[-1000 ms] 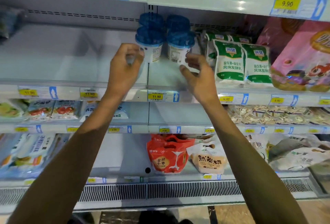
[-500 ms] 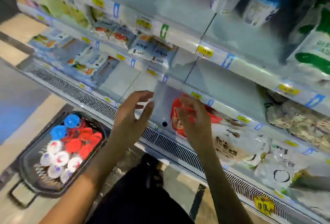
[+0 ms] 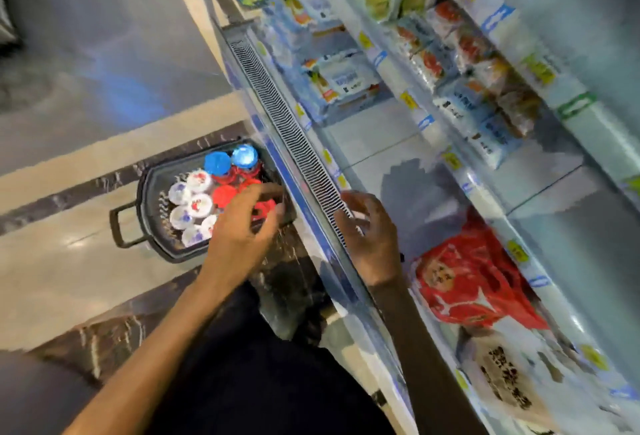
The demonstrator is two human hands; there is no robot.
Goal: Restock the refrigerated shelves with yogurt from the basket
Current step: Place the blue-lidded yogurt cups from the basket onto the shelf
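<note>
The yogurt cups (image 3: 199, 204) stand packed upright in the dark basket (image 3: 142, 199), which sits on the floor (image 3: 86, 261) at the left centre of the frame, just beside the foot of the cooler. Some have white foil tops, some have red lids (image 3: 224, 195), and two at the far end have blue lids (image 3: 217, 162).

They look like small, light plastic tubs with stiff walls. The foil tops probably dent or puncture easily, and a chilled tub may be slick. The safer hold is likely round the side wall just under the rim, lifting straight up so the neighbouring cups stay standing.

The left hand (image 3: 242, 230) hovers over the red-lidded end of the basket. Its grip is apart, with fingers spread and slightly bent, and it holds nothing. The right hand (image 3: 369, 240) hangs over the vent grille (image 3: 277, 112) at centre frame, its fingers loosely curled and empty.

The refrigerated shelves (image 3: 381, 129) run down the right side of the frame, with a red bag (image 3: 474, 289) at lower right.

Half a second earlier both hands were held in front of the lower shelf edge, and the basket lay in the lower left corner. The view has since swung down, the basket has moved toward the centre, and the left hand has come over it. A second ago both hands were up at the blue-lidded cups on a higher shelf.
</note>
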